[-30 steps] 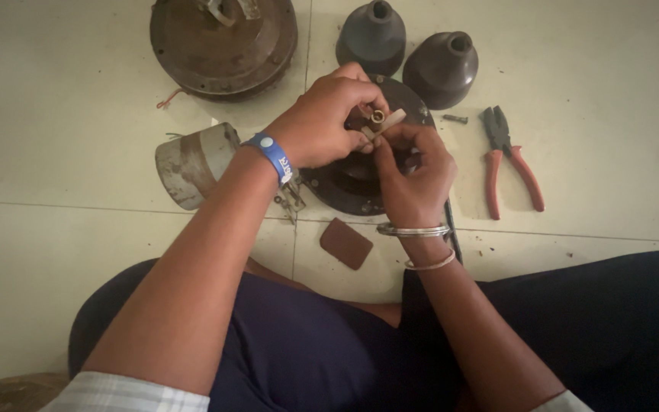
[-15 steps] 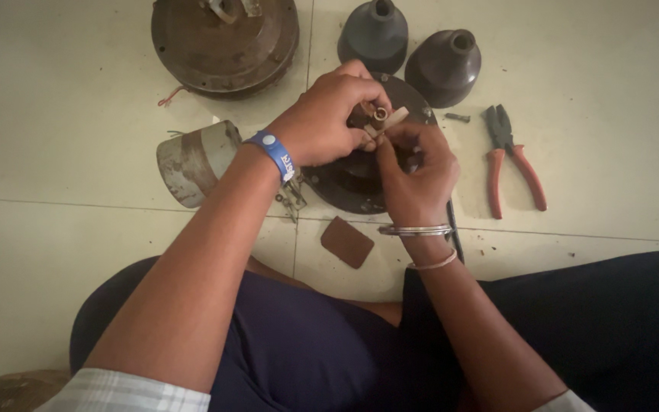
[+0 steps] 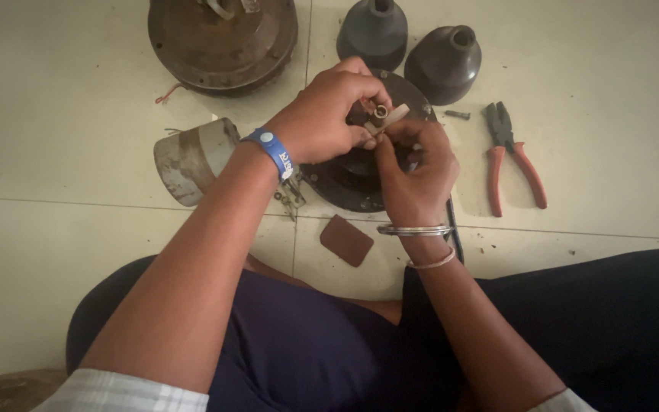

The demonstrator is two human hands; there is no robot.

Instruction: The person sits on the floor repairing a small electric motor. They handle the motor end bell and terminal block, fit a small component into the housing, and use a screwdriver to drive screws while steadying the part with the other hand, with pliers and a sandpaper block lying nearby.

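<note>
A: What do the two hands do at this moment?

B: The left hand point(image 3: 322, 118), with a blue rubber wristband point(image 3: 271, 150), is curled, and its fingertips pinch a small brass-coloured metal ring piece point(image 3: 379, 114). The right hand point(image 3: 415, 172), with two thin metal bangles point(image 3: 415, 230) on the wrist, has its fingers pressed together on a short pale stick-like piece point(image 3: 390, 119). This stick touches the ring piece.

A: Where are these small parts?

B: They are held in the air, just above a dark round metal motor disc point(image 3: 345, 179) that lies on the pale tiled floor point(image 3: 55, 99). The hands cover most of this disc.

A: What lies around it?

B: Behind the disc stand two dark grey bell-shaped covers point(image 3: 375, 30), side by side. To the far left of them is a big rusty round metal housing point(image 3: 223, 42). Left of the disc lies a dull silver metal cylinder point(image 3: 188, 156) on its side. To the right, well apart, lie pliers with red handles point(image 3: 514, 156), and near their tip a small dark bolt point(image 3: 458, 115). Near the person's knees is a small brown flat piece point(image 3: 346, 239). The person sits on the floor in dark blue trousers point(image 3: 299, 343).
</note>
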